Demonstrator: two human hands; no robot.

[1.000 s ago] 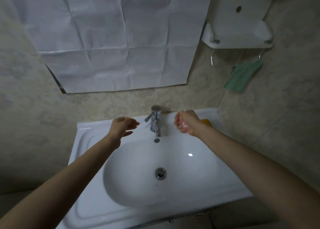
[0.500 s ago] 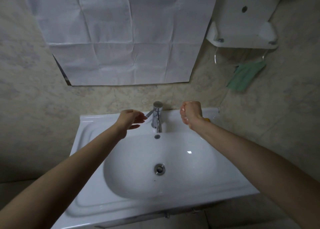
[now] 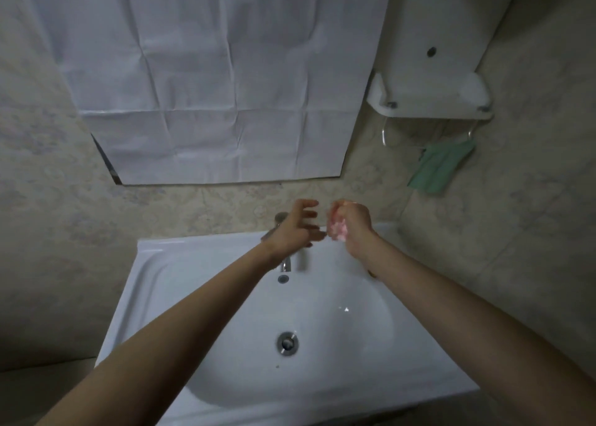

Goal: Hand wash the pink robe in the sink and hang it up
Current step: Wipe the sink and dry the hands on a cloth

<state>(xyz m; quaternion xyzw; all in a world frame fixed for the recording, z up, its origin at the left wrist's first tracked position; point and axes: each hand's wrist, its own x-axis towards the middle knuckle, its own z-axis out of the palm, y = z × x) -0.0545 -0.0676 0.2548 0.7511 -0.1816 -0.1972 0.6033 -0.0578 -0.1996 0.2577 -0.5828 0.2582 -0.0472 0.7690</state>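
Observation:
My right hand [image 3: 353, 229] is curled round a small crumpled pink robe [image 3: 337, 230], which shows only as a wad between the fingers. My left hand [image 3: 298, 229] hovers just left of it with fingers spread and holds nothing. Both hands are raised above the back of the white sink [image 3: 180, 274]. The chrome tap [image 3: 285, 264] is partly hidden behind my left hand. The basin looks dry, with its drain [image 3: 287, 343] uncovered.
A white sheet [image 3: 225, 87] covers the mirror above the sink. At the upper right a white shelf [image 3: 429, 103] carries a rail with a green cloth [image 3: 440, 167] hanging from it. Tiled walls close in on the left and right.
Both hands rose and came together. My left hand moved right, in front of the tap, and spread its fingers. The pink wad in my right hand shows more.

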